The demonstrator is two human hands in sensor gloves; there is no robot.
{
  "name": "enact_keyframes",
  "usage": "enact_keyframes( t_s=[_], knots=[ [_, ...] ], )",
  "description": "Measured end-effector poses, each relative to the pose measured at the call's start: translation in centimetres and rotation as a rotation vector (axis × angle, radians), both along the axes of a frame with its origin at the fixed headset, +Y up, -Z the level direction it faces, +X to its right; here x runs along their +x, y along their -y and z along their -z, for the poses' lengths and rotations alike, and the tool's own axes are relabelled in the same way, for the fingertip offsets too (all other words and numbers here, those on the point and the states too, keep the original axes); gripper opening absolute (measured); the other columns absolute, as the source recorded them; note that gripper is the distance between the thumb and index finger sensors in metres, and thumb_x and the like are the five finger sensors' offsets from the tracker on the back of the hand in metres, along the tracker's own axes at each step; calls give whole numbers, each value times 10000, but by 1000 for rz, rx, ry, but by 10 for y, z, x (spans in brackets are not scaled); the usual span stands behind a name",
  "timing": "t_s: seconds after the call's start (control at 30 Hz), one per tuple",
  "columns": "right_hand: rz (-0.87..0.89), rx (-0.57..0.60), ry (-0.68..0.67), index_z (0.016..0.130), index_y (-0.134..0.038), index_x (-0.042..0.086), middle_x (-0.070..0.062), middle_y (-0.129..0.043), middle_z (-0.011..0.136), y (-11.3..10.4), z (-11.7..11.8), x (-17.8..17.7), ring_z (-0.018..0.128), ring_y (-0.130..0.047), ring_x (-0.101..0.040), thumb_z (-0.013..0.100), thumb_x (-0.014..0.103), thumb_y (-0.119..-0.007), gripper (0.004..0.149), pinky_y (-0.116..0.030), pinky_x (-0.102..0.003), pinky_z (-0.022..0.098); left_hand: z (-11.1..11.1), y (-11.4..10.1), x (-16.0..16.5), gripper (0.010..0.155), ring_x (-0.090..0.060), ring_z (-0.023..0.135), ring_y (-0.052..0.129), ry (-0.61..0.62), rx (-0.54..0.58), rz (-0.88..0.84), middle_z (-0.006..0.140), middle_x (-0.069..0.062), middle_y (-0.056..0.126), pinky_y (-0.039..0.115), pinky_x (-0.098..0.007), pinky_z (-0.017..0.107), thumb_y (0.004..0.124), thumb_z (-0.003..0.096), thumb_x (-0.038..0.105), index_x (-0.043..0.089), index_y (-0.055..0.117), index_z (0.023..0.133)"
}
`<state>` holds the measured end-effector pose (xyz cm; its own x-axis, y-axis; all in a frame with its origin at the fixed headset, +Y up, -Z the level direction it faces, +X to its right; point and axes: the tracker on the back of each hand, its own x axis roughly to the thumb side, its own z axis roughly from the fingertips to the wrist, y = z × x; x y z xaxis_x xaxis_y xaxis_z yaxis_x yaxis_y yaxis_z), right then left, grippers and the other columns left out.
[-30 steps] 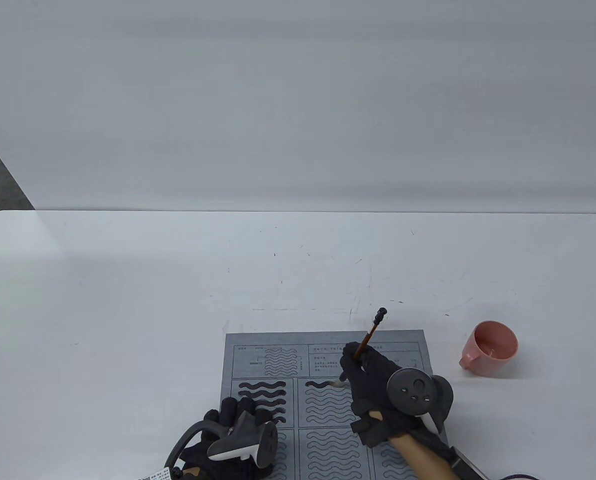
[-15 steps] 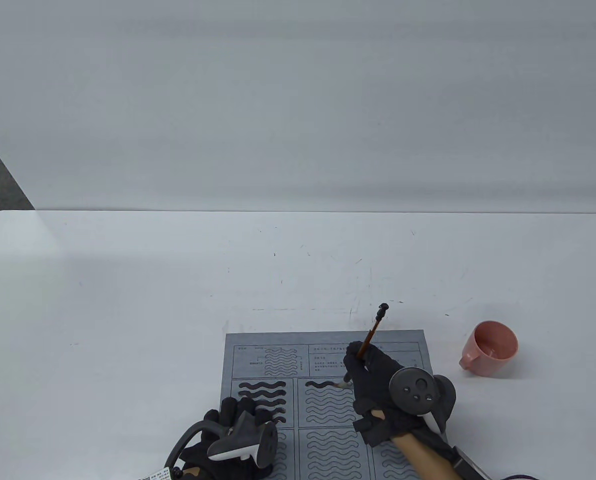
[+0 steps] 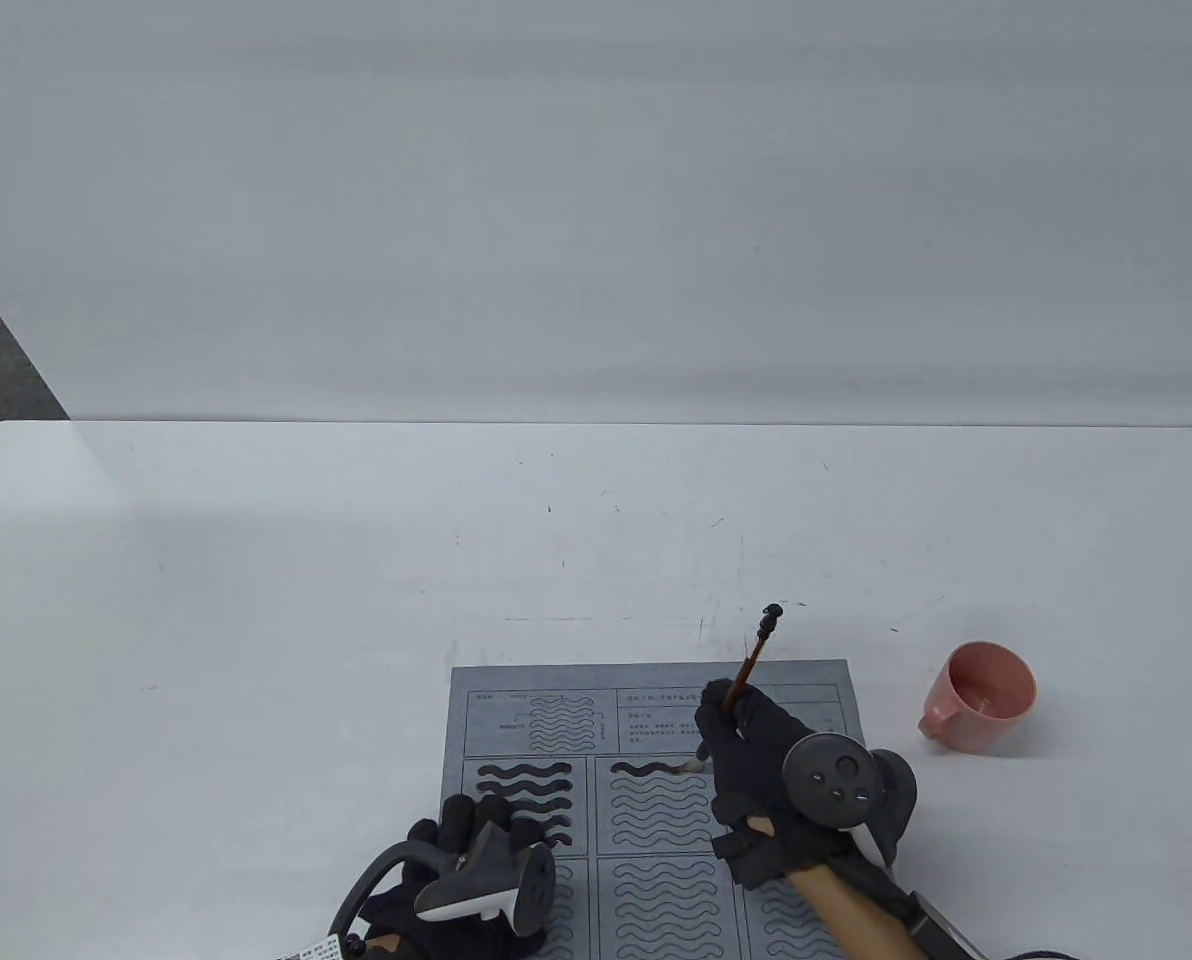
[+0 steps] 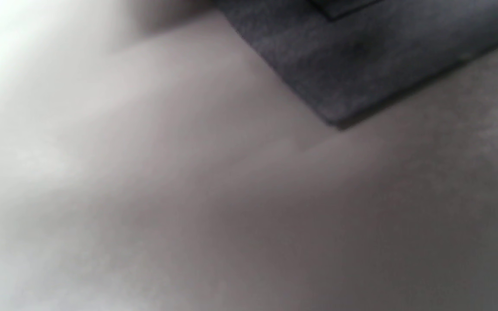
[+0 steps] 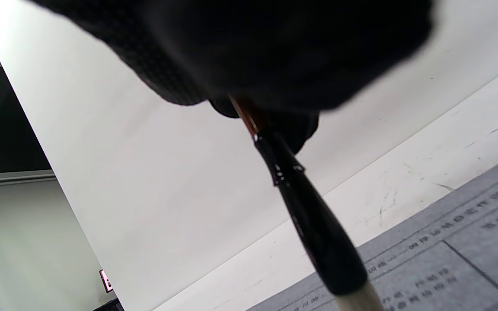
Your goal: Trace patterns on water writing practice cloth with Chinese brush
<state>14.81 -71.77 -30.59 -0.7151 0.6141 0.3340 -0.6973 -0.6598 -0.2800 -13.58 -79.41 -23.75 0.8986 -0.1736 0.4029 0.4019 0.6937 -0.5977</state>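
A: Gripping the brush [image 3: 749, 672] is the right hand [image 3: 771, 770], its gloved fingers [image 3: 721, 712] closed around the reddish shaft. The brush is held tilted, its knobbed black top leaning toward 1 o'clock and its pale tip set down on the cloth [image 3: 556, 685].

B: Where on the cloth is the tip placed?

A: At the top wave of the middle panel, at the right end of a dark wet stroke [image 3: 646, 769]. In the right wrist view the black ferrule [image 5: 314, 224] is seen running down from the glove toward the grey printed sheet [image 5: 461, 255].

B: And the cloth itself?

A: It is laid flat at the table's [image 3: 356, 560] near edge, at 6 o'clock. 5 wave rows in the left panel [image 3: 524, 800] are already darkened; the other panels show only outlines.

B: Is the left hand [image 3: 456, 880] used?

A: It is rested at the cloth's lower left corner, fingers laid over the left panel's lower rows. Whether they are pressed flat or curled cannot be told under the tracker. Only a blurred cloth corner [image 4: 344, 73] is shown by the left wrist view.

B: Anything else?

A: A pink mug [image 3: 981, 700] is stood at 3 o'clock of the cloth, apart from it.
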Motion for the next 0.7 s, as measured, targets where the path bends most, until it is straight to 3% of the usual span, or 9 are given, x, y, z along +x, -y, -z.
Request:
enact_keyframes(
  t_s=[0.7],
  knots=[
    [-14, 19, 23, 733, -887, 53, -197, -1044, 620, -1, 0, 4, 7, -957, -106, 460, 280, -849, 357, -809, -329, -118, 0, 0, 0, 896, -525, 972, -203, 0, 0, 0, 978, -159, -341, 84, -720, 745, 302, 351, 637, 291, -328, 886]
  ],
)
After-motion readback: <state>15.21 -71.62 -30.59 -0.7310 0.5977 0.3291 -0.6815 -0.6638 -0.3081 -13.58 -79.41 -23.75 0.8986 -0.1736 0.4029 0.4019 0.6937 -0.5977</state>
